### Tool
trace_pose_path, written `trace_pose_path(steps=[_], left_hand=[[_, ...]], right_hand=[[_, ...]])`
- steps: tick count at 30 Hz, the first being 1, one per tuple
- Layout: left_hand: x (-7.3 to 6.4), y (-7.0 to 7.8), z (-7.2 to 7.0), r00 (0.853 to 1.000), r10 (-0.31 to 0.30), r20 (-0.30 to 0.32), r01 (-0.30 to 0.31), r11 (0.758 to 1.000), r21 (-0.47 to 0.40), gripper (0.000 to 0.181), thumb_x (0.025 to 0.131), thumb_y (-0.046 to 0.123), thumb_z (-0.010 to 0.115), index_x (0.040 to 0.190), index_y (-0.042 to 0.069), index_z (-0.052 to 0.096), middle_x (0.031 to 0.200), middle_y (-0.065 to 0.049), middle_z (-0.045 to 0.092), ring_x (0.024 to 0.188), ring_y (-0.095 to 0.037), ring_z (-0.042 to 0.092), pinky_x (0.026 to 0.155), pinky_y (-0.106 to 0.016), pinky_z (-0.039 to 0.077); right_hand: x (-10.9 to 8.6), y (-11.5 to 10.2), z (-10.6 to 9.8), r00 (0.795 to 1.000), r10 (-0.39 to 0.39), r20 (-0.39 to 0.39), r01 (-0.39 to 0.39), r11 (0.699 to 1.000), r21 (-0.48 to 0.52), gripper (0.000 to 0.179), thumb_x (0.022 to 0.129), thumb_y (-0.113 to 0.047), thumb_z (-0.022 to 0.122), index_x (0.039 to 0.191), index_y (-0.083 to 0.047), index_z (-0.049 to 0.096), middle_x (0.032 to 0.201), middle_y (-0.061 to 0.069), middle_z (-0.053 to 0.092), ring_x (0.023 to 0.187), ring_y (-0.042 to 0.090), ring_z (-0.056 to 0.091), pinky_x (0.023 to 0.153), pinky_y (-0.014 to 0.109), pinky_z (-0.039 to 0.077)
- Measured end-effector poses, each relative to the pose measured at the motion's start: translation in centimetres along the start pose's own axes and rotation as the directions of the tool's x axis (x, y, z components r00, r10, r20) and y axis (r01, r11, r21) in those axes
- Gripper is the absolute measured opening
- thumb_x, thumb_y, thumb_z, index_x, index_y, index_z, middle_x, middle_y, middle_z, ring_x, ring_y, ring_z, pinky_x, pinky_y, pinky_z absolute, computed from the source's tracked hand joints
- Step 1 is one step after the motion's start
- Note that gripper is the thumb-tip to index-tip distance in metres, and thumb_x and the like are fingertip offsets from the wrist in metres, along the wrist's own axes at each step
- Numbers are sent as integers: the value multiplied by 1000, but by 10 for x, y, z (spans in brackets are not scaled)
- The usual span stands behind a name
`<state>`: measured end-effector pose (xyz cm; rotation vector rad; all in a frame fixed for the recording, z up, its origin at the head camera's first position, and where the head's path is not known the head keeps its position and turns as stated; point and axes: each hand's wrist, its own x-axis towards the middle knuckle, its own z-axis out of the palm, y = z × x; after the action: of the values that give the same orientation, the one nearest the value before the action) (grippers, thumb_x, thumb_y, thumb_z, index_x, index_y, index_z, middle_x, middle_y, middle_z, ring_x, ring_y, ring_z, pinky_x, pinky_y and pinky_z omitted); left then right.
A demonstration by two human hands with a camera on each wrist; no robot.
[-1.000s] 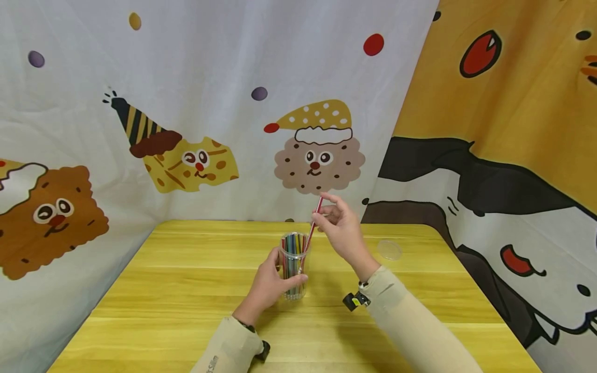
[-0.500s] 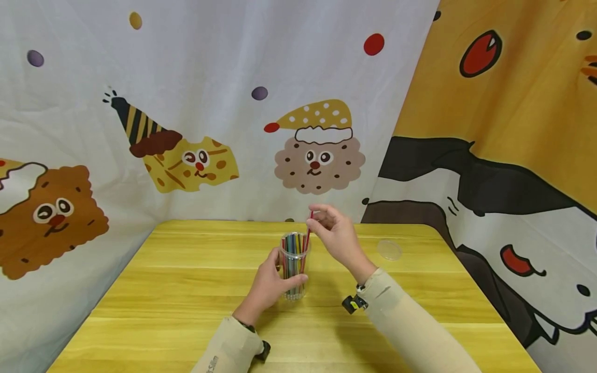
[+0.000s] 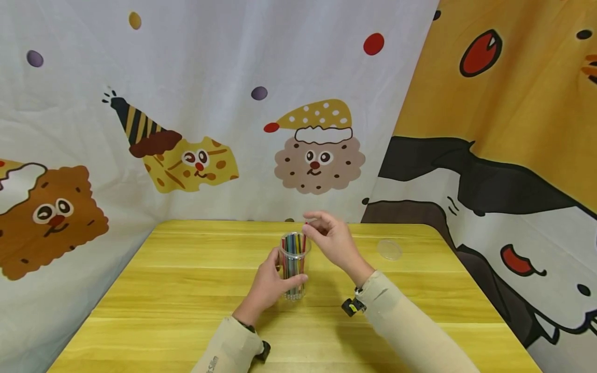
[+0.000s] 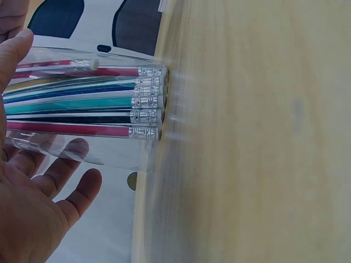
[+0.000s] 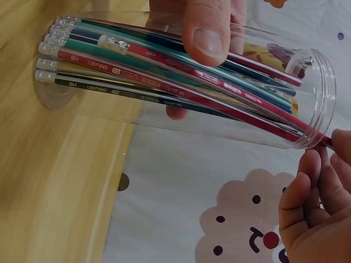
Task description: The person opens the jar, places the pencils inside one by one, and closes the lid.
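From here I'd call the step feeding a red pencil (image 5: pixel 249 98) into the clear cup (image 5: pixel 324 98), which stands upright mid-table among my views. My left hand (image 3: pixel 263 287) is wrapped round it; my right hand (image 3: pixel 337 239) pinches the pencil's upper end just above the rim, its eraser end short of the base. Next calls, I judge, for easing it down beside the other pencils (image 4: pixel 98 104), then letting go. A clear lid (image 3: pixel 389 249) lies far right. I read "HB" and probably "deli" on the barrels; smaller print is blurred.
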<state>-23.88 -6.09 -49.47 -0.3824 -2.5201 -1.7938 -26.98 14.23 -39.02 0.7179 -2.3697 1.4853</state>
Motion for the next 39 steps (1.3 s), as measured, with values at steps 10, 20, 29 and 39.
trace_pose_path(steps=[10, 20, 29, 39], left_hand=[[-1, 1, 0, 1000, 0, 5, 0, 1000, -6, 80, 87, 46, 90, 151, 22, 49, 132, -2, 69, 125, -23, 66, 108, -59, 54], [-1, 1, 0, 1000, 3, 2, -3, 1000, 1, 80, 87, 46, 90, 151, 22, 49, 132, -2, 69, 126, -24, 65, 109, -61, 53], [-1, 2, -1, 1000, 4, 12, -4, 1000, -2, 78, 88, 43, 90, 151, 22, 48, 133, -1, 68, 126, -24, 65, 106, -58, 55], [-2, 2, -1, 1000, 5, 11, -5, 1000, 5, 83, 86, 47, 91, 152, 23, 48, 133, 1, 68, 125, -21, 65, 108, -57, 54]], right_hand=[[-2, 1, 1, 1000, 2, 31, -2, 1000, 8, 21, 107, -25, 69, 125, -16, 75, 96, 7, 82, 68, 13, 56, 63, 25, 45], [-2, -1, 2, 999, 6, 42, -10, 996, 90, 19, 108, -24, 67, 119, -13, 78, 103, 14, 81, 85, 34, 70, 72, 24, 54], [-4, 1, 2, 997, 44, 61, -48, 996, 71, 17, 105, -24, 73, 116, -13, 80, 102, 10, 80, 79, 22, 66, 68, 24, 53], [-3, 1, 4, 996, 55, 77, -59, 997, 51, 16, 101, -19, 77, 114, -11, 80, 104, 8, 80, 76, 20, 64, 66, 24, 55]])
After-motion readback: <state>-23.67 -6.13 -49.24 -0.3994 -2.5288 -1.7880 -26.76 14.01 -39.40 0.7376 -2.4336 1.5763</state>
